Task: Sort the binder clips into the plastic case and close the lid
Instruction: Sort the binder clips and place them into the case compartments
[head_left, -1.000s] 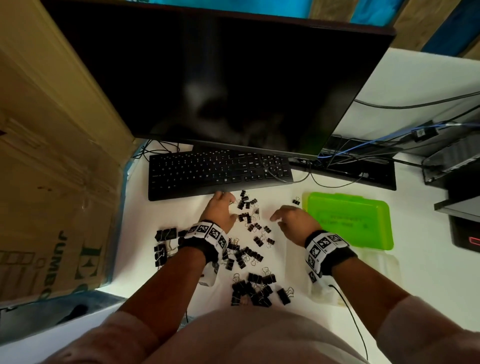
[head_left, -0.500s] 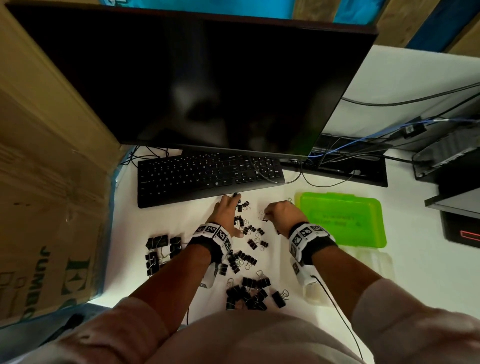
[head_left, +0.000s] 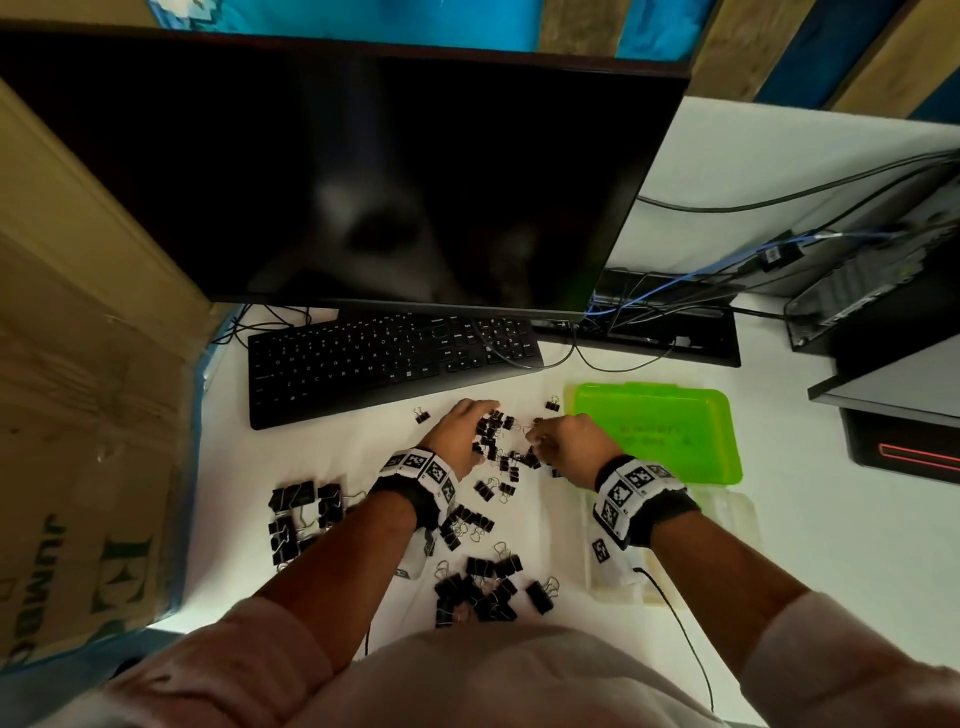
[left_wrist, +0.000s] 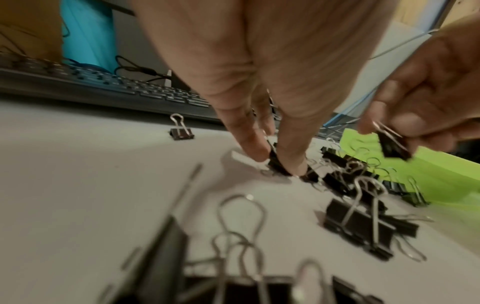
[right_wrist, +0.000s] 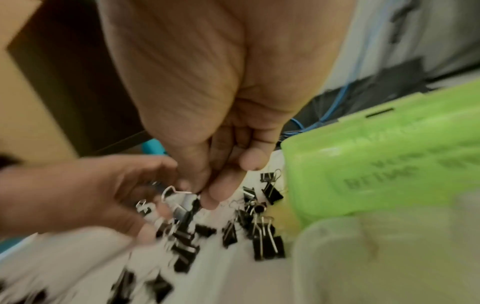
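Observation:
Black binder clips (head_left: 498, 457) lie scattered on the white desk, small ones between my hands. My left hand (head_left: 483, 421) pinches a small clip (left_wrist: 278, 164) that rests on the desk, between thumb and finger (left_wrist: 275, 162). My right hand (head_left: 540, 436) is close beside it and holds another clip (left_wrist: 392, 144) just above the desk, pinching it at its wire handle (right_wrist: 179, 191). The plastic case lies open to the right, with its green lid (head_left: 654, 431) flat and its clear base (head_left: 727, 525) nearer me. I see no clips in the base.
A black keyboard (head_left: 389, 358) and a monitor (head_left: 363, 171) stand just beyond the hands. Larger clips (head_left: 301, 514) sit in a group at the left, and a pile of medium clips (head_left: 483, 587) lies near my body. A cardboard box (head_left: 78, 415) walls the left side. Cables and a computer (head_left: 883, 291) are at the right.
My right hand has moved left, toward the left hand, over the small clips. My left hand has shifted slightly forward among them.

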